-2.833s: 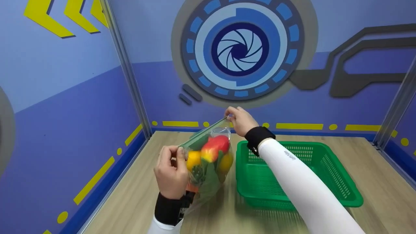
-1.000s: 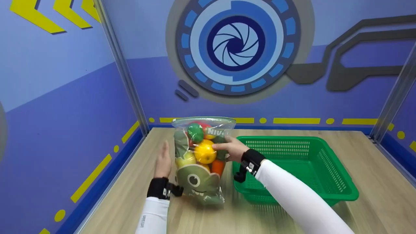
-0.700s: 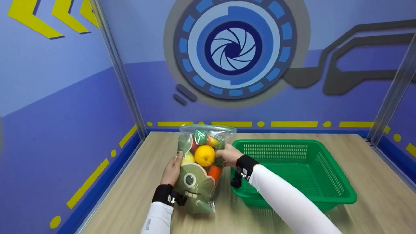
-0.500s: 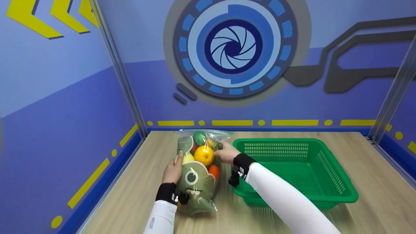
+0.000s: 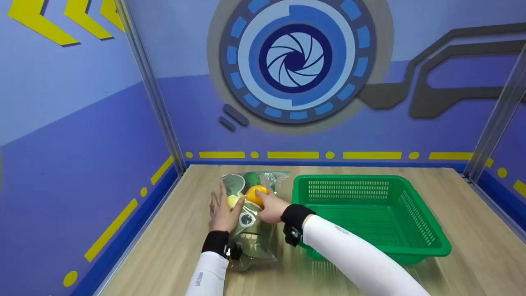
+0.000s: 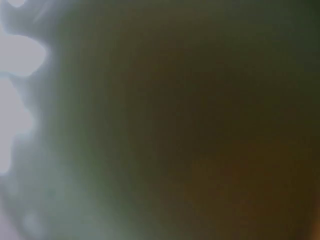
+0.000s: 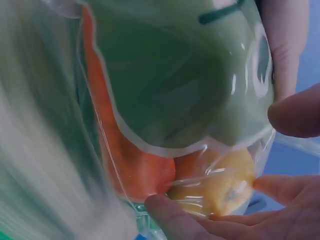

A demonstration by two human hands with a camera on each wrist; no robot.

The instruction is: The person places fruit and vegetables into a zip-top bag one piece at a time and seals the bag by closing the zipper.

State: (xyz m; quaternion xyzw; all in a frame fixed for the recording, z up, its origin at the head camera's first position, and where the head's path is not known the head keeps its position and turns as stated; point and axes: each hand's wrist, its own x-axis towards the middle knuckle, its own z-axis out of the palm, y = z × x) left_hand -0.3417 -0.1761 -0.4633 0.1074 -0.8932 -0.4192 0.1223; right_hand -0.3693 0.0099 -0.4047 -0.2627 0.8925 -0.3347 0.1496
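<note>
A clear zip bag [image 5: 254, 246] printed with a green cartoon face lies on the table, filled with fruit and vegetables. Through its plastic show an orange-yellow fruit [image 5: 255, 195], a green round piece [image 5: 252, 179] and, in the right wrist view, an orange carrot-like piece [image 7: 145, 175]. My left hand [image 5: 223, 213] rests on the bag's left side, fingers extended. My right hand [image 5: 272, 206] presses on the bag's right side with a digit on the orange-yellow fruit; its fingers [image 7: 175, 217] touch the plastic. The left wrist view is a dark blur against the bag.
A green plastic basket [image 5: 411, 250] with slotted walls stands to the right of the bag. The wooden table [image 5: 172, 246] ends at blue printed panels [image 5: 444, 135] at the back and sides.
The bag, earlier held up by its zip edge and then standing upright, now lies back on the table. Both hands have moved from its sides onto its front.
</note>
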